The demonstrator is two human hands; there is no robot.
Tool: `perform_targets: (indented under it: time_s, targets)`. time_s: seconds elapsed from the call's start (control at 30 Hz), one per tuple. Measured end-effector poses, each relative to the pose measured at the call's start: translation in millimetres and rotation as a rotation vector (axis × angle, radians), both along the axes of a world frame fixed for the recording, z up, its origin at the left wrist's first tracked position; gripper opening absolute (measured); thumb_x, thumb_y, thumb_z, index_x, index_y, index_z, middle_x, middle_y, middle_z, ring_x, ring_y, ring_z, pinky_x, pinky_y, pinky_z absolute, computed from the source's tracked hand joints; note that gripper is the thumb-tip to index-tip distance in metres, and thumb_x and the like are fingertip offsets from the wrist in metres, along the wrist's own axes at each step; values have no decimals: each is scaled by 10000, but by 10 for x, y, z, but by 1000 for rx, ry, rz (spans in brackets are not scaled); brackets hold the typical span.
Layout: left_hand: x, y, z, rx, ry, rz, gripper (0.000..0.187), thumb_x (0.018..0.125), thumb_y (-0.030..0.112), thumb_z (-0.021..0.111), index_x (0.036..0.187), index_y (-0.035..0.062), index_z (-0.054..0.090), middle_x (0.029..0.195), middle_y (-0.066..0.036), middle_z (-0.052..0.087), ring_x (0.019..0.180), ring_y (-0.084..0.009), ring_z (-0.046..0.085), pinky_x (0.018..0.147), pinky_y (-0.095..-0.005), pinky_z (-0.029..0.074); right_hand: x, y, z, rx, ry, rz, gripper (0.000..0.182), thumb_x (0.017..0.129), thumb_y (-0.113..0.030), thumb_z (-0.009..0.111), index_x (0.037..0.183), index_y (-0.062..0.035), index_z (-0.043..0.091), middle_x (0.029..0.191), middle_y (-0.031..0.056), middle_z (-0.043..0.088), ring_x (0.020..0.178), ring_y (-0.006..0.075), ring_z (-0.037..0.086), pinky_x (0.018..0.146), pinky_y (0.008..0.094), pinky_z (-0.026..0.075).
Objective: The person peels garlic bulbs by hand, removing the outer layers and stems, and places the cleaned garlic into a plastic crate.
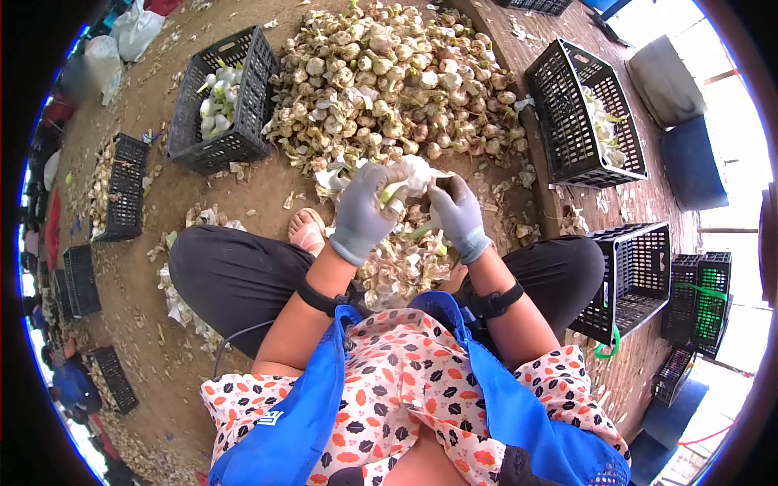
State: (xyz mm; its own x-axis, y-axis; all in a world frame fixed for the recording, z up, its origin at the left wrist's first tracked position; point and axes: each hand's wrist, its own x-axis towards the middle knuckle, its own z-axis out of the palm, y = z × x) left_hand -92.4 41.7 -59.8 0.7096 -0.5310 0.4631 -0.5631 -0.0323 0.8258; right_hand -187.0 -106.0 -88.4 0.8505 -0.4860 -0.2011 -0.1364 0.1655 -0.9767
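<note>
Gloves (369, 209): matt cloth, knitted cuffs (348, 249). Held garlic bulb (416, 172): smooth, papery. Heaped garlic (389, 81): rough, dry, papery skins. Crates (253, 93): perforated plastic. Trousers (227, 275): matt cloth. Vest (300, 413): smooth cloth. Floor (154, 324): rough, matt, perhaps bare earth.

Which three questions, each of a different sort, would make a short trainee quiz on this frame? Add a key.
1. Multiple choice: what do the left hand and the right hand both wear? A) nothing; B) grey gloves; C) yellow mittens.
2. True or false: the black crate just left of the garlic pile holds pale bulbs.
3. Fill in the missing word: the white bulb being handled is ____ the two hands.

Key: 1. B. 2. True. 3. between.
</note>
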Motion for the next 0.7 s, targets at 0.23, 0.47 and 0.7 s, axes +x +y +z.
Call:
perform_targets:
  time_s: [0.23, 0.47, 0.7]
  targets:
    - [-64, 26, 142, 235, -366, -20, 182, 724, 53, 698, 888, 78, 623, 887, -109, 624, 808, -291, 611, 690, -349, 496, -28, 33, 175, -676, 137, -32, 245, 811, -228, 592, 832, 8, 529, 729, 181, 571, 651, 307, 558, 615, 376, 440]
    - [-52, 7, -103, -59, 113, -40, 173, 799, 46, 672, 957, 16, 611, 940, -75, 645, 865, -189, 628, 741, -291, 510, -9, -68, 233, -707, 100, -134, 230, 816, -218, 581, 818, 12, 569, 667, 178, 582, 604, 330, 561, 602, 377, 454]
    - [-189, -46, -35, -457, 1158, -204, 170, 869, 81, 609, 1027, 17, 616, 969, -89, 653, 852, -169, 643, 740, -304, 550, 1, -87, 312, -637, 149, -245, 221, 809, -197, 581, 849, 21, 580, 709, 163, 598, 644, 266, 579, 637, 350, 461]
